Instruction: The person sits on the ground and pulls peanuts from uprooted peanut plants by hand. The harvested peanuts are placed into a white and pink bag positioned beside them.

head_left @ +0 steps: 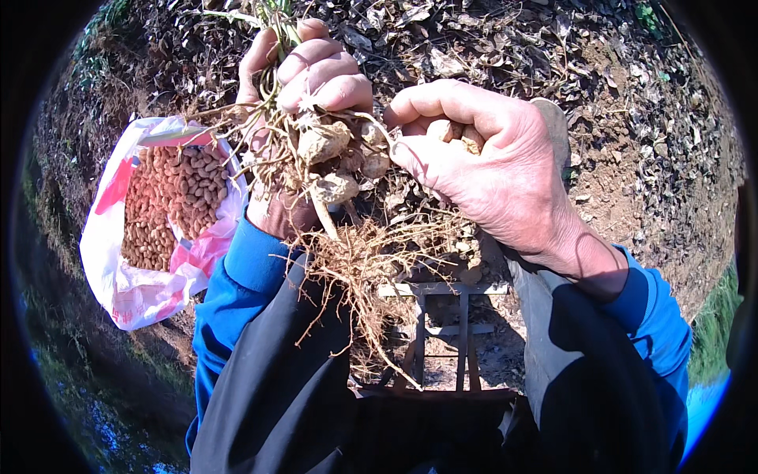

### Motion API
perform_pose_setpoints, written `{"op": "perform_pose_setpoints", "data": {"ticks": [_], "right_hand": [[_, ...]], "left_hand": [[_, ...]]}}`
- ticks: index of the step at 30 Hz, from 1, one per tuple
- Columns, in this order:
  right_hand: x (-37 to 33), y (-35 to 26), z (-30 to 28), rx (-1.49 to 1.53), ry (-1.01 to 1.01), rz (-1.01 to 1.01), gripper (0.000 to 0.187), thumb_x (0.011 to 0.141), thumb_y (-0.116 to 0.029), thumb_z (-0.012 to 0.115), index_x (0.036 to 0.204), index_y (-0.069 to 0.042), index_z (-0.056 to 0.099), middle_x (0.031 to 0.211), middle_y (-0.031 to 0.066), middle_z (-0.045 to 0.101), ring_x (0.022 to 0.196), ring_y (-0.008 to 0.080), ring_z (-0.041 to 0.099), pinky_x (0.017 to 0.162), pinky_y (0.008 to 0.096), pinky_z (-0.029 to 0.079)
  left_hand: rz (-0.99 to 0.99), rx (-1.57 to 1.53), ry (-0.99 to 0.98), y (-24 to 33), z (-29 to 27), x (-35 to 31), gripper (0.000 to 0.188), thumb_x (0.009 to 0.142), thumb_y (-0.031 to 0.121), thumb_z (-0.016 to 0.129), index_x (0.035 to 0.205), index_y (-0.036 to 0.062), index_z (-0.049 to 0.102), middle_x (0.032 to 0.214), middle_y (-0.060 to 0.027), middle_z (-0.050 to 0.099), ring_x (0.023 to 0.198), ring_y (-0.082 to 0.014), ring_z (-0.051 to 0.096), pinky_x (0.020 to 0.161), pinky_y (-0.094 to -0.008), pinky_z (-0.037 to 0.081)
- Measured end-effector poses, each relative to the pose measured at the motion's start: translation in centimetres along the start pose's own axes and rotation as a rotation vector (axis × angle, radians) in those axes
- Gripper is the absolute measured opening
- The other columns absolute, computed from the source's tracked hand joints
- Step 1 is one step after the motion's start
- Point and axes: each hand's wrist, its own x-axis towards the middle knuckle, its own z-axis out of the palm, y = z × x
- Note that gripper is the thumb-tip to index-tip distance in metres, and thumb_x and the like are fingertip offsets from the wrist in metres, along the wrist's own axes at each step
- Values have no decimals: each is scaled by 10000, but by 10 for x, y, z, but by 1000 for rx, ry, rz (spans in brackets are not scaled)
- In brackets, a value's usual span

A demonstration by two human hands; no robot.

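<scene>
My left hand [320, 75] is wrapped round the stems of an uprooted peanut plant [343, 249], its tangled roots hanging down over my lap. Several pale, soil-dusted peanut pods [324, 142] cling to the plant just below my fingers. To the right of them, my right hand [489, 150] is closed, with a few loose peanut pods [446, 130] showing in its curled palm. Its thumb and forefinger pinch at the plant's right edge, by a thin stalk; the exact grip at the tips is hard to make out.
At the left stands an open white and pink plastic bag [103, 237] holding a heap of peanuts [178, 193]. Dry leaves [474, 47] and bare soil [608, 158] cover the ground. A metal frame [442, 292] is between my legs, under the hanging roots.
</scene>
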Motion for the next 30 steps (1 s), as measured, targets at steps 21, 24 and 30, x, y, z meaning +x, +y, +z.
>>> {"op": "perform_pose_setpoints", "data": {"ticks": [21,24,30], "right_hand": [[3,4,-44,477,66,198,207,954,-196,560,937,-7,642,776,12,611,569,35,574,418,157,367],[-8,-5,-24,333,-65,289,231,923,-120,536,1087,20,620,822,55,629,520,43,550,420,141,382],[-6,0,-15,272,-248,203,286,864,-20,673,1138,35,615,871,8,640,697,18,559,625,176,471]], "left_hand": [[-45,91,-47,10,-19,-2,441,973,402,510,986,-32,587,523,108,342,393,-8,329,415,-218,252],[-33,80,-31,6,-12,4,407,977,387,506,963,-13,578,593,84,404,473,-26,402,433,-240,260],[156,159,274,-16,20,-9,336,1009,361,446,1058,40,529,714,54,426,572,-78,399,607,-256,355]]}}
